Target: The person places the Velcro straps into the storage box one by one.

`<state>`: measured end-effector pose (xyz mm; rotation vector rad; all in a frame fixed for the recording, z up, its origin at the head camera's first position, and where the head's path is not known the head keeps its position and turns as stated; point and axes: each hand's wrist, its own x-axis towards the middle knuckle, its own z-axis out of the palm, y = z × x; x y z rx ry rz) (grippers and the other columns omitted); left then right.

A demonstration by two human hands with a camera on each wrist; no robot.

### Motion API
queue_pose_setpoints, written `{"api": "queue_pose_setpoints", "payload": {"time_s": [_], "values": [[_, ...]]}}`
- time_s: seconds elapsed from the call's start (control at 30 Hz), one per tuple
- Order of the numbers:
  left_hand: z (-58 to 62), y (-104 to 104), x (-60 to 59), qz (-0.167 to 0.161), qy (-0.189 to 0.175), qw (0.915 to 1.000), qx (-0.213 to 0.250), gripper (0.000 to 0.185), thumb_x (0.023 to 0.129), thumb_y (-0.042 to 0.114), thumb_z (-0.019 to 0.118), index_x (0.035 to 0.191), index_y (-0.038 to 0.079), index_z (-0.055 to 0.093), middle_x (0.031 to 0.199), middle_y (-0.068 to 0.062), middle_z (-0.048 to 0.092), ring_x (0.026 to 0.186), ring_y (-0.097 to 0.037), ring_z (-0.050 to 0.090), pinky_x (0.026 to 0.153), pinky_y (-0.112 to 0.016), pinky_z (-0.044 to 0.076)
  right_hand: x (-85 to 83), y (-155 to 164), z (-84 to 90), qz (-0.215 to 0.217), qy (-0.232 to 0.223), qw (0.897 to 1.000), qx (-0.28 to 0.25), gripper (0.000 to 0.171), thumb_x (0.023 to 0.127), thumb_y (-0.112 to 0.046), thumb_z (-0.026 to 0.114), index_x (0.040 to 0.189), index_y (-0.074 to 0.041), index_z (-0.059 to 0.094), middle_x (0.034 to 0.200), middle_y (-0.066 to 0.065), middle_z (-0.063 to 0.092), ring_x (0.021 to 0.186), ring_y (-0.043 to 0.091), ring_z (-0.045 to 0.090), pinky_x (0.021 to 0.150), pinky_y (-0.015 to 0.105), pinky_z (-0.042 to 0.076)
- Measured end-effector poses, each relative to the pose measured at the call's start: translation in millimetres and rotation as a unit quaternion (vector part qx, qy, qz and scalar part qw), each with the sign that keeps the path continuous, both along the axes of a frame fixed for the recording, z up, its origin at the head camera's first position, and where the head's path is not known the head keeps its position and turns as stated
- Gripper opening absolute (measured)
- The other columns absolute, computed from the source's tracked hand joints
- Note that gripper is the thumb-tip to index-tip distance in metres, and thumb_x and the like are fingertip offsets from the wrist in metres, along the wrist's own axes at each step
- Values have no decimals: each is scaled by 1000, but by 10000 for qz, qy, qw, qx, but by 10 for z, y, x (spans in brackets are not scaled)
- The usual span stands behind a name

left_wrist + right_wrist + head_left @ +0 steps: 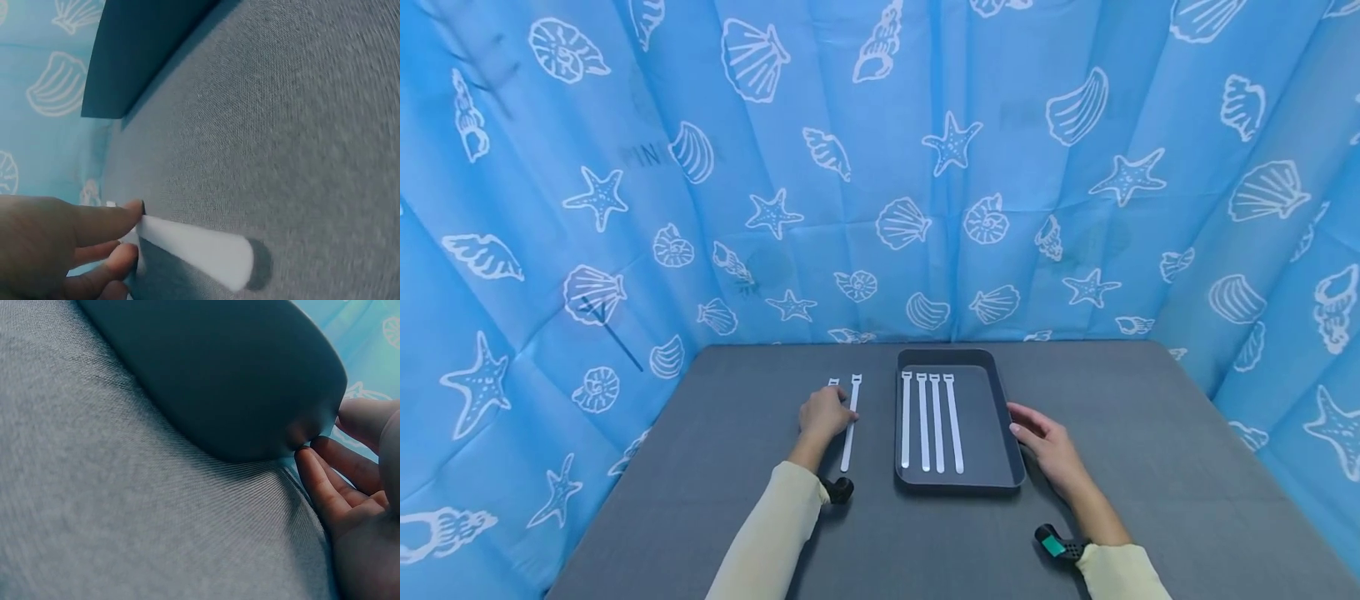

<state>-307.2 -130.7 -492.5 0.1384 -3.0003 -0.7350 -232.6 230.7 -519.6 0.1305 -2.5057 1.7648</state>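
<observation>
In the head view, two white hook-and-loop cable ties lie left of a dark grey tray (992, 442). My left hand (823, 414) pinches the right one, a white cable tie (847, 450), at its middle between thumb and finger; its flat tail (200, 250) sticks out toward the left wrist camera. Most of the other cable tie (833, 382) is hidden under that hand, only its slotted head showing. Several more cable ties (937, 425) lie side by side inside the tray. My right hand (1054, 450) touches the tray's outer right wall with fairly straight fingers (322, 487).
A grey cloth covers the table (925, 542). Behind and on both sides hangs a blue curtain (865, 167) with white shells and starfish. Black wrist cameras sit on both wrists, the right one (1054, 543) with a green patch.
</observation>
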Motion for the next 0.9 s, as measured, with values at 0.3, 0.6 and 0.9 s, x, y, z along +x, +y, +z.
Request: {"api": "queue_pose_setpoints", "payload": {"time_s": [0.3, 0.6, 0.9], "values": [[-43, 69, 37, 109, 186, 9996, 174, 43, 77, 20, 83, 117, 10, 67, 106, -11, 68, 82, -24, 61, 70, -40, 48, 7, 19, 18, 25, 148, 9998, 88, 44, 101, -19, 54, 140, 0, 48, 139, 21, 50, 124, 36, 49, 94, 26, 46], [-87, 122, 87, 468, 428, 9968, 488, 47, 76, 16, 83, 120, 10, 66, 110, -12, 68, 87, -28, 63, 73, -42, 50, -5, 39, -28, 30, 200, 9997, 118, 43, 101, -21, 54, 139, -1, 49, 138, 20, 51, 123, 35, 50, 91, 19, 45], [-140, 167, 120, 925, 913, 9886, 756, 55, 71, 12, 86, 121, 6, 65, 99, -14, 70, 88, -32, 64, 76, -47, 49, -14, 24, -51, -6, 73, 10000, 61, 43, 101, -18, 54, 140, -2, 49, 139, 19, 51, 125, 34, 49, 99, 45, 43]]}}
